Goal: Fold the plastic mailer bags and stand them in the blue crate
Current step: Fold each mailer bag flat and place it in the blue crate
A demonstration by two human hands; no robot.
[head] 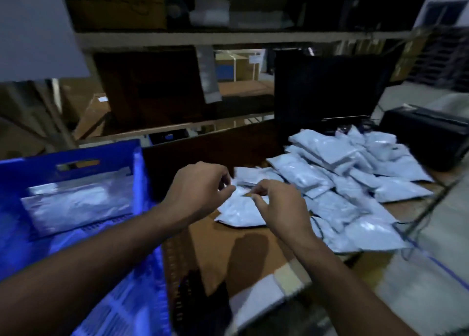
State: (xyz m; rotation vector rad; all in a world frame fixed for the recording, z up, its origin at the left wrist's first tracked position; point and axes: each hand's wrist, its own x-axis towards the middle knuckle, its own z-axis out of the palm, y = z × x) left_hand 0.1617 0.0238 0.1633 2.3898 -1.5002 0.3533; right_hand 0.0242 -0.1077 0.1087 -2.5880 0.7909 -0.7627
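Over a brown cardboard work surface [243, 254], both hands meeting above a single white plastic mailer bag [238, 212], flat just in front of the fingertips and under them. Left hand [200, 191] with fingers curled, thumb and forefinger drawn together at the bag's upper left edge; right hand [276, 203] likewise curled, thumb and forefinger pinching the upper edge a little to the right. Whether the left pinch actually holds plastic: too blurred to tell. Long axis of the bag roughly left to right, so likely a fold toward the body. Both hands equally near the bag; left hand nearer the blue crate [76, 158], just beside it on the left, with at least one mailer already standing inside [76, 203]. Unfolded pile of mailers [355, 183] heaped to the right.
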